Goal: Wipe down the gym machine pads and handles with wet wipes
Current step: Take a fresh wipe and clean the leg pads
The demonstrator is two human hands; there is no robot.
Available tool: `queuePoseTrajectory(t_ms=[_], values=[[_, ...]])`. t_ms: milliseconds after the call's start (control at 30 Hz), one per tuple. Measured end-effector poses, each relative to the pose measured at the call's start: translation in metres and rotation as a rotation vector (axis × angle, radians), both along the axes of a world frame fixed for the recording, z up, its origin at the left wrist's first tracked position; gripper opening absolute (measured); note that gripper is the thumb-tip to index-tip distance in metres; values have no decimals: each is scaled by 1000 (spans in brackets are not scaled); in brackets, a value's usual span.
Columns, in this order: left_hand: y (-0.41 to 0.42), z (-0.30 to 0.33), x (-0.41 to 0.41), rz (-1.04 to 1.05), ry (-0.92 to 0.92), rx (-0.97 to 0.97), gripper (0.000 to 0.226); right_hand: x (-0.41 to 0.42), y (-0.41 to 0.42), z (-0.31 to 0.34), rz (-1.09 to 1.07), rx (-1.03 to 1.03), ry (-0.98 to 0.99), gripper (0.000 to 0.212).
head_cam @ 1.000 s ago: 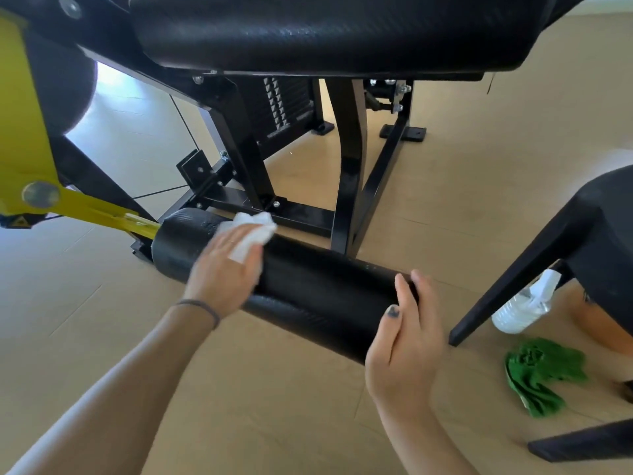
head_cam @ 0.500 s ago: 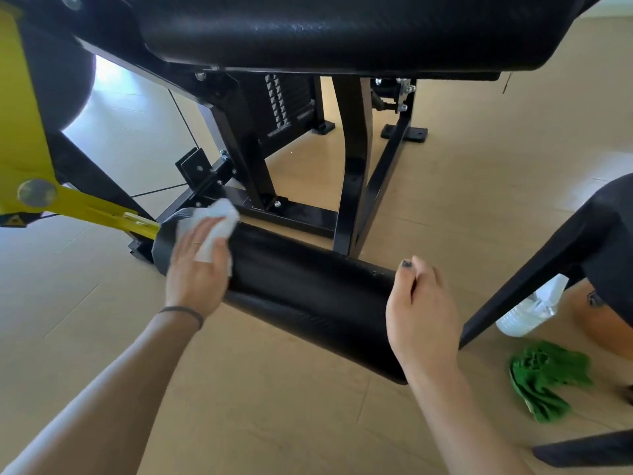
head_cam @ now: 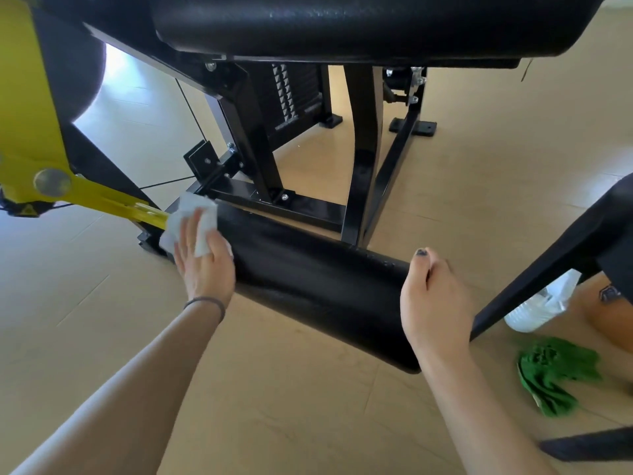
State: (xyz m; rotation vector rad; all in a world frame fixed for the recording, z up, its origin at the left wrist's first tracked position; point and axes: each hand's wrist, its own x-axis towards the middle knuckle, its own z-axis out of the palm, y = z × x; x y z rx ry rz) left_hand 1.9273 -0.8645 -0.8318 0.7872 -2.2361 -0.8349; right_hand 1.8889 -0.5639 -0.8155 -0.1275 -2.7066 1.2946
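A black roller pad (head_cam: 318, 289) lies across the middle of the view, fixed at its left end to a yellow lever arm (head_cam: 102, 197). My left hand (head_cam: 205, 265) holds a white wet wipe (head_cam: 195, 217) against the pad's left end; the wipe folds over some of the fingers. At the roller's right end, my right hand (head_cam: 433, 299) grips it with the thumb on top and the fingers hidden behind the end. A large black seat pad (head_cam: 359, 25) spans the top of the view.
The machine's black steel frame (head_cam: 281, 204) and weight stack (head_cam: 294, 94) stand behind the roller. A black chair leg (head_cam: 548, 255) slants in at the right. Beside it on the tan floor lie a white spray bottle (head_cam: 537, 306) and a green cloth (head_cam: 555, 371).
My left hand has slid the wipe leftward along the roller to its end by the yellow arm. My right hand has stayed gripping the roller's right end.
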Motion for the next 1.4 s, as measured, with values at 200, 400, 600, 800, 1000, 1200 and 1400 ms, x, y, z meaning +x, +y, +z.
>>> queuePoseTrajectory(t_ms=[200,400,600,800,1000,1200,1400], values=[[8,7,-27,450,142,547,55,-1,-2,-1,-18,-5,9,49],[141,20,-1,-70,-37,109,46,1,-1,-4,-78,-242,53,54],[164,29,15,-850,-197,-566,46,36,-7,-12,-70,-213,272,59],[176,44,8,-1066,-159,-643,41,41,-2,-21,-7,-442,348,51],[77,40,-16,-431,-395,-565,47,44,-5,-24,-3,-289,337,54],[182,42,8,-1035,-228,-708,42,33,-2,-20,-75,-402,250,61],[68,34,-13,-523,-307,-573,46,42,-5,-29,-12,-232,415,48]])
